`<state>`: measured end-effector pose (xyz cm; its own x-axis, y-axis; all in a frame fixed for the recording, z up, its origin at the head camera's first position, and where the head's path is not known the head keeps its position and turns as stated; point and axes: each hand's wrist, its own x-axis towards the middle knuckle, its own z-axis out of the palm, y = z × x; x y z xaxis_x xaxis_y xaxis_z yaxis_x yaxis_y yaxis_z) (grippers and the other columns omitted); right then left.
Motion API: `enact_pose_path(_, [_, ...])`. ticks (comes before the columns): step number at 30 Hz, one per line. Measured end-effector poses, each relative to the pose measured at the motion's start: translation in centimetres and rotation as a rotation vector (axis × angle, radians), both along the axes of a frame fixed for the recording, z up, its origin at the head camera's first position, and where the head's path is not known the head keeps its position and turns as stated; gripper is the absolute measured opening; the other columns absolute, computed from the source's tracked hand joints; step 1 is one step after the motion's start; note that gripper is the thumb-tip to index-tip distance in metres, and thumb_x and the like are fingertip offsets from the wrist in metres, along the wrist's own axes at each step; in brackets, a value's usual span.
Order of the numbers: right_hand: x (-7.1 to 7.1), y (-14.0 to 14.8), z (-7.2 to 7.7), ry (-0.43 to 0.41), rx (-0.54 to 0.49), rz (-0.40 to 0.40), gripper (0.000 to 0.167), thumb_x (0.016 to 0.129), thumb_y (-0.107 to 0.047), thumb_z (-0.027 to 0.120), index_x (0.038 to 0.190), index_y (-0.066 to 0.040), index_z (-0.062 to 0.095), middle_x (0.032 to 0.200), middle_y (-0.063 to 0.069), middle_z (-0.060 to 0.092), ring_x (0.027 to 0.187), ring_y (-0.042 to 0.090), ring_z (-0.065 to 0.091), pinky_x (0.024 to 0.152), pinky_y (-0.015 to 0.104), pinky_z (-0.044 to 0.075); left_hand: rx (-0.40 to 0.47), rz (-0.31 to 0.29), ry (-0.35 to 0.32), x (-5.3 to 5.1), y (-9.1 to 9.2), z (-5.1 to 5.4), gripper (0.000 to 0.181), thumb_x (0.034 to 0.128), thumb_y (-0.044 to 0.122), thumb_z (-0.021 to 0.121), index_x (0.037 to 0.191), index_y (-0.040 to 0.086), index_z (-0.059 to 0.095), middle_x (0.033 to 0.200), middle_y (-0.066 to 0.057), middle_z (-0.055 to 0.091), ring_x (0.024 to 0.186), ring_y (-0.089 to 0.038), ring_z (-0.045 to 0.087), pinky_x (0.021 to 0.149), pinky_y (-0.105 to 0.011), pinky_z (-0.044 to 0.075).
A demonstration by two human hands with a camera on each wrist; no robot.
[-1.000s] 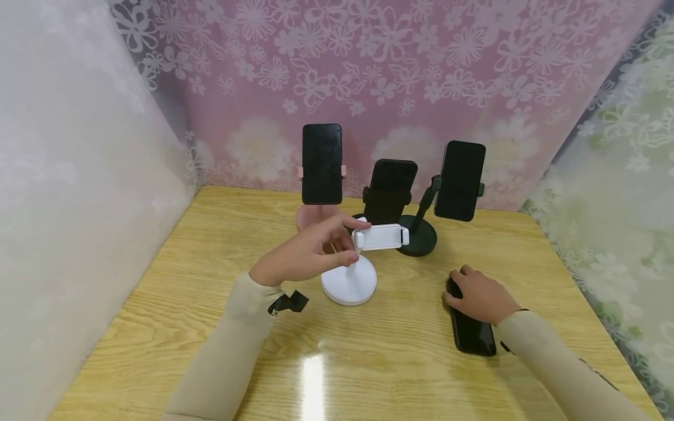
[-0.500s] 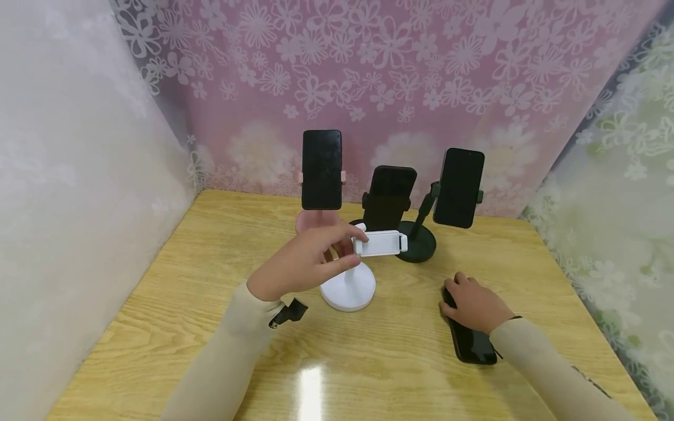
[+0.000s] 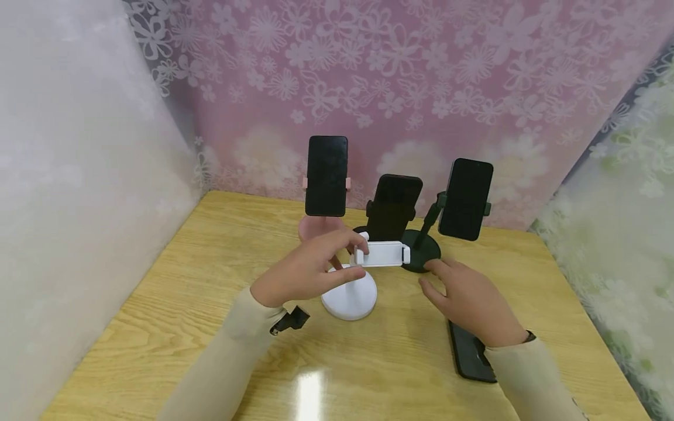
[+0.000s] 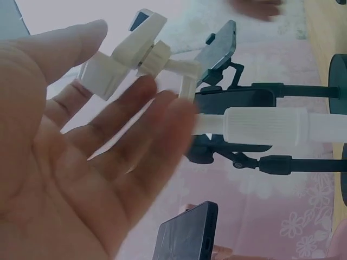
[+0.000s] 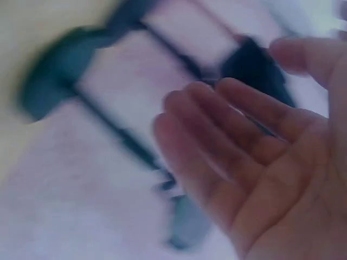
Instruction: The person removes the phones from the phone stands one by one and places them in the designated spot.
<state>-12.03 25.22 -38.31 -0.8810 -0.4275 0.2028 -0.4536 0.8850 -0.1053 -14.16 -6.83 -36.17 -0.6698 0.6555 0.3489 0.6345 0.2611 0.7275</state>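
Observation:
A white phone stand [image 3: 349, 296] stands upright on the table with no phone in its clamp [image 3: 383, 254]. My left hand [image 3: 310, 266] holds the left end of that clamp between thumb and fingers; in the left wrist view the fingers pass behind the clamp [image 4: 105, 73]. My right hand [image 3: 471, 298] hovers right of the stand, fingers extended, holding nothing. In the right wrist view its palm [image 5: 271, 179] shows bare. Below the right wrist a black phone [image 3: 468, 354] lies on the table, partly covered by hand and sleeve.
Behind the white stand, a pink stand [image 3: 310, 228] carries a phone [image 3: 326, 175], a black stand holds another phone [image 3: 395, 204], and a dark green stand [image 3: 429, 242] bears a tilted phone [image 3: 466, 199]. Flowered curtains [image 3: 368, 70] hang beyond the wooden table [image 3: 210, 316].
My right hand has lifted off the black phone and moved up and left toward the stands. That phone stays on the table. My left hand remains at the white clamp.

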Motion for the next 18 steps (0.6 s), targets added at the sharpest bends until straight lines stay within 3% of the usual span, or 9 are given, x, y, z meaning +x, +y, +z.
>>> enact_pose_path(6, [1.3,-3.3,3.5,0.266,-0.225,0.199,0.010,0.091,-0.011,0.074,0.101,-0.010,0.072,0.095,-0.001,0.067,0.074,0.008,0.063,0.059,0.027,0.052,0.028,0.037,0.055,0.5,0.5,-0.8,0.028,0.0985,0.022,0.074,0.122,0.017,0.061,0.116,0.011,0.062,0.087,-0.007,0.065,0.078,-0.025,0.057])
enact_pose_path(11, [1.1,-3.5,5.1,0.416,-0.518,0.266,0.023,0.089,0.001,0.060,0.109,-0.002,0.072,0.099,0.005,0.068,0.080,0.011,0.060,0.075,0.014,0.048,0.040,0.036,0.056,0.4,0.7,-0.9,0.026,0.0982,0.020,0.074,0.120,0.015,0.061,0.113,0.010,0.062,0.090,-0.008,0.064,0.078,-0.024,0.057])
enact_pose_path(14, [1.1,-4.2,5.6,0.513,-0.715,0.277,0.026,0.089,-0.001,0.056,0.110,0.004,0.071,0.101,0.014,0.069,0.085,0.015,0.062,0.088,0.013,0.047,0.033,0.047,0.079,0.4,0.7,-0.5,0.026,0.0971,0.019,0.076,0.119,0.014,0.062,0.112,0.009,0.063,0.093,-0.005,0.063,0.077,-0.023,0.057])
enact_pose_path(16, [1.1,-5.0,5.7,0.574,-0.799,0.296,0.026,0.089,-0.004,0.056,0.106,0.007,0.071,0.099,0.018,0.069,0.084,0.017,0.063,0.089,0.013,0.048,0.023,0.049,0.093,0.4,0.8,-0.2,0.025,0.0972,0.020,0.076,0.118,0.015,0.062,0.112,0.009,0.063,0.094,-0.005,0.062,0.077,-0.023,0.056])
enact_pose_path(18, [1.2,-5.5,5.8,0.608,-0.820,0.321,0.026,0.091,-0.007,0.055,0.104,0.008,0.071,0.097,0.020,0.068,0.081,0.019,0.061,0.087,0.013,0.048,0.020,0.037,0.104,0.4,1.0,0.0,0.025,0.0977,0.020,0.075,0.118,0.014,0.062,0.111,0.008,0.063,0.096,-0.006,0.062,0.077,-0.022,0.057])
